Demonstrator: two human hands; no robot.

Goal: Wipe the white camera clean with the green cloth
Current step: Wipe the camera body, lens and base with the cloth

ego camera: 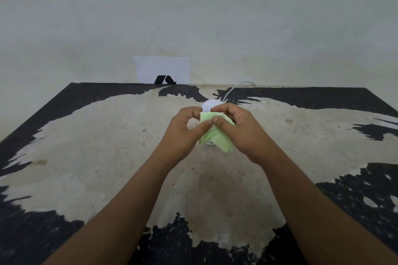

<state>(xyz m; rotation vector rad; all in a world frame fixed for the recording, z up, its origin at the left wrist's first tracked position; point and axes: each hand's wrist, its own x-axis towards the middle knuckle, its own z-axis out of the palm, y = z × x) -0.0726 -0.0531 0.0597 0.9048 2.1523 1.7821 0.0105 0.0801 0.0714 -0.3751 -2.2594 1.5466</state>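
Black paint, worn away over most of its middle to a pale sandy tone, covers the table (86, 146) that fills the lower part of the view. Dark paint survives along the far left edge, in ragged patches at the near left corner, and in a jagged tongue at the near middle. Small brownish stains dot the bare area. Behind it rises a plain off-white wall (193, 6), faintly marked and creased-looking.

Left of centre, at the far edge, a white sheet of paper (161, 68) leans against the wall, with a small black angular mark (164, 79) at its foot.

At the middle of the table, two bare forearms reach in from the near side. The left hand (183, 131) has its thumb and forefinger curled into a ring, their tips pinching the green cloth (213, 135) at its left edge. The cloth hangs crumpled between both hands, draped over the front of the white camera (210, 105), whose rounded top shows just beyond the fingers and whose base peeks out under the cloth. The right hand (243, 131) pinches the cloth's upper right part, fingers pressed together over it.

A white cable (233, 88) runs from the camera toward the far edge. Further right, black streaks and a large speckled dark patch mark the table's right side.
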